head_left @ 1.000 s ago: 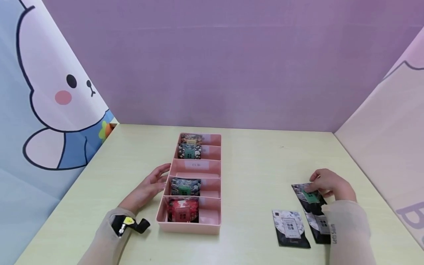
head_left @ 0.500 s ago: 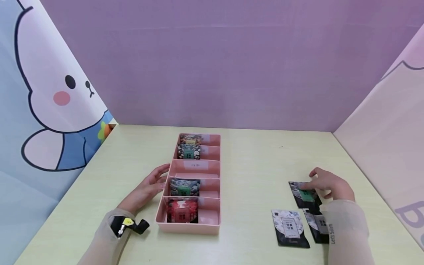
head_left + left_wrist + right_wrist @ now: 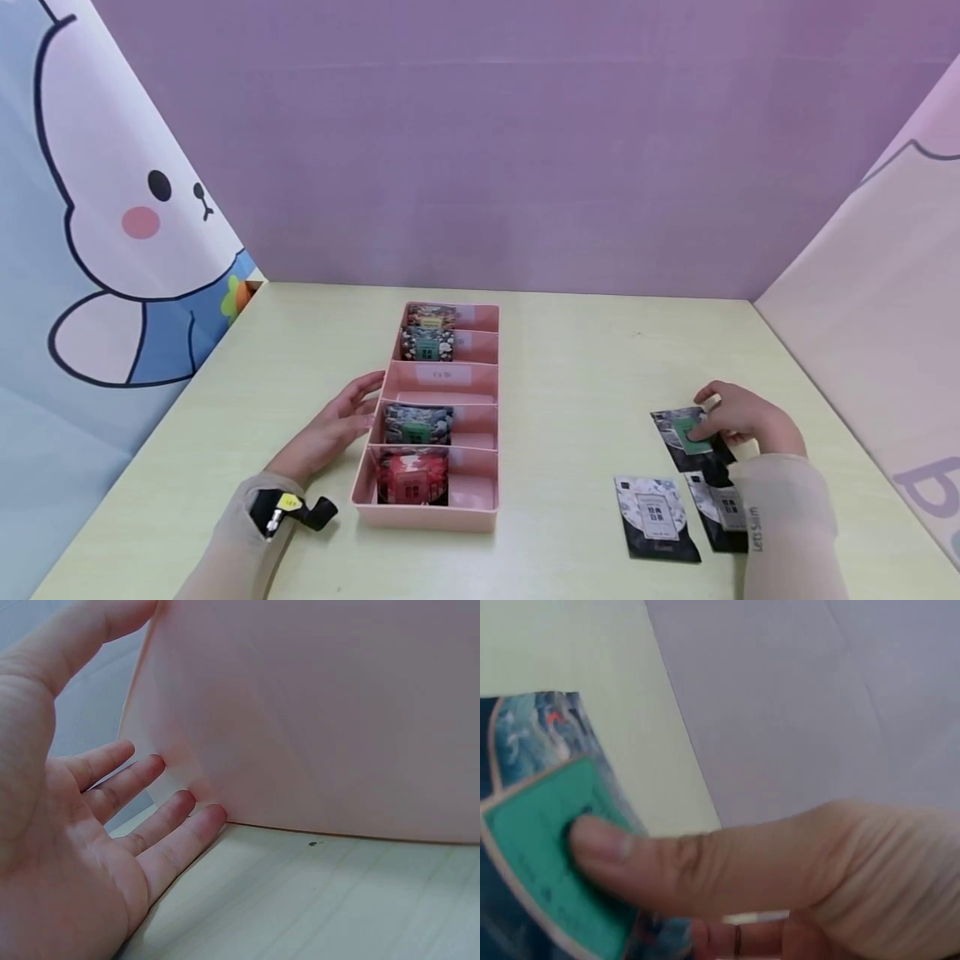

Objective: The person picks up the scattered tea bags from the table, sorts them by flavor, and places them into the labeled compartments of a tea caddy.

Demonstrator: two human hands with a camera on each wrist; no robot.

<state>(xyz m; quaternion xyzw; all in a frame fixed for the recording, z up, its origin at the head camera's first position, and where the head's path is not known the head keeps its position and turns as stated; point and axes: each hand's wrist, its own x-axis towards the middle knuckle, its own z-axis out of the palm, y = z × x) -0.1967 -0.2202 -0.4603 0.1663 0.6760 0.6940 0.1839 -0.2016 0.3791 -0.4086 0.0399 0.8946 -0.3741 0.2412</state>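
At the right of the head view my right hand [image 3: 746, 419] pinches a dark sachet with a green label [image 3: 678, 429]. In the right wrist view the thumb [image 3: 652, 862] lies on that label and other fingers show below, partly hidden. Two white-and-black sachets lie nearer: one flat on the table [image 3: 658, 518], one partly under my sleeve [image 3: 722, 510]. My left hand [image 3: 333, 427] rests beside a long pink divided box [image 3: 427, 518]. Its spread fingertips touch the box's side wall [image 3: 315, 720] in the left wrist view, and nothing is held.
Sachets stand in several box compartments: a red one [image 3: 412, 479], a dark green-labelled one [image 3: 417, 425], a floral one [image 3: 427, 343] and an orange-toned one [image 3: 431, 315]. The middle compartment shows a white label [image 3: 442, 374]. A purple backdrop [image 3: 495, 167] closes the table's far edge.
The green-labelled sachet has shifted slightly left and away from me under my right hand, uncovering more of the white-and-black sachet below it. My left hand and the box stay in place.
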